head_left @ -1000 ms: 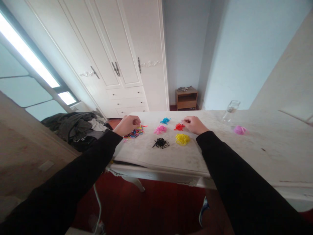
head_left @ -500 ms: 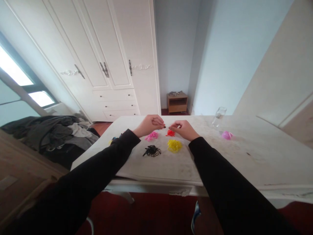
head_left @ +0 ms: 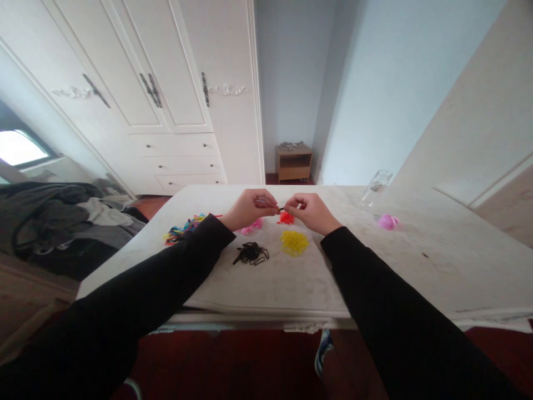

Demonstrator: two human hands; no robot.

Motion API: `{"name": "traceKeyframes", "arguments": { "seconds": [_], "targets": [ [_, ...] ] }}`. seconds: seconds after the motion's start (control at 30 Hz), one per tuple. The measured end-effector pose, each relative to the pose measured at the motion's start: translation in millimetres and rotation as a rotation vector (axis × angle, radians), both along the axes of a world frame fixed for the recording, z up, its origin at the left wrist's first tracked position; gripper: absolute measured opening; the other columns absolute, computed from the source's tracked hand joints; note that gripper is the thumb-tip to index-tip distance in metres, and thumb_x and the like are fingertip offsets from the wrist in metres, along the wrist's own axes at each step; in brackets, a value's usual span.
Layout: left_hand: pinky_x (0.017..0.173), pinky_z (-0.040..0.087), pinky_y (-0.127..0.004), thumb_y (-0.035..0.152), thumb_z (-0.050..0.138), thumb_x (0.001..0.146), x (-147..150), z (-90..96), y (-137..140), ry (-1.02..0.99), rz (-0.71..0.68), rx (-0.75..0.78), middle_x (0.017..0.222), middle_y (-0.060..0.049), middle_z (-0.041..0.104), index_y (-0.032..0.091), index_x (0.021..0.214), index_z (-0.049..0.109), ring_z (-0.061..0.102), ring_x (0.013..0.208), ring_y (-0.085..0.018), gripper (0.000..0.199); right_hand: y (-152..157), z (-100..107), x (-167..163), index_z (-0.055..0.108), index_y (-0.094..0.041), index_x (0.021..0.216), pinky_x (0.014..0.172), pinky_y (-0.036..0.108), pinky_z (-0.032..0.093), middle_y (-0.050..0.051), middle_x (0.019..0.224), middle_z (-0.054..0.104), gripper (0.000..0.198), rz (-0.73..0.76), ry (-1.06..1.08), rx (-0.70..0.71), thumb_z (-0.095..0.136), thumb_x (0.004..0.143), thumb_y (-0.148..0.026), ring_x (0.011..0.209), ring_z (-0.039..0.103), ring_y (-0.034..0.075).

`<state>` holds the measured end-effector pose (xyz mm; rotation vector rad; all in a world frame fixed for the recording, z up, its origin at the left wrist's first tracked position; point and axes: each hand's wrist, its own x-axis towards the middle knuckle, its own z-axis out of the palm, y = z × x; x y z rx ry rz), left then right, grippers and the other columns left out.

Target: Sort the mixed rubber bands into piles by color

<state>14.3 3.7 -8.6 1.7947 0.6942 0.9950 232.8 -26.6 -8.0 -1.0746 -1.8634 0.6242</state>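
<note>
White tabletop (head_left: pixel 291 286) beneath left hand (head_left: pixel 251 210) and right hand (head_left: pixel 312 212), both pinched tight on one small dark band (head_left: pixel 281 209), seemingly.

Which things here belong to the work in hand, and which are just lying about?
Seemingly in use:
- small dark item at the fingertips of left hand and right hand
- mixed-colour pile
- pink pile
- red pile
- yellow pile
- black pile

Probably just lying about:
- glass jar
- pinkish-purple bundle
- heap of clothes

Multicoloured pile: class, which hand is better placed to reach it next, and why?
Probably the left hand: it is nearer the multicoloured pile. The right hand is farther across, by the red pile, with the left hand in between.
</note>
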Motion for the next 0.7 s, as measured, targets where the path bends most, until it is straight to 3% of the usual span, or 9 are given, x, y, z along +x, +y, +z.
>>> {"name": "traceKeyframes", "arguments": {
  "seconds": [0.2,0.7],
  "targets": [
    [0.081,0.066,-0.037,0.029,0.086,0.074,-8.4,1.5,2.8,0.038,0.043,-0.03,0.078,-0.007,0.077,0.012,0.085,0.071,0.078,0.08,-0.021,0.025,-1.1,3.0,2.1,0.069,-0.016,0.075,0.061,0.027,0.042,0.003,0.07,0.067,0.023,-0.03,0.056,0.001,0.069,0.079,-0.039,0.065,0.056,0.014],
    [0.078,0.066,-0.038,0.035,0.09,0.07,-1.4,-7.3,0.5,0.04,0.039,-0.055,0.076,-0.007,0.079,0.012,0.085,0.077,0.077,0.074,-0.02,0.03,-4.5,3.6,1.0,0.07,-0.017,0.076,0.062,0.029,0.043,0.003,0.071,0.067,0.037,-0.016,0.011,-0.022,0.073,0.079,-0.053,0.067,0.057,0.015]
  ]
}}
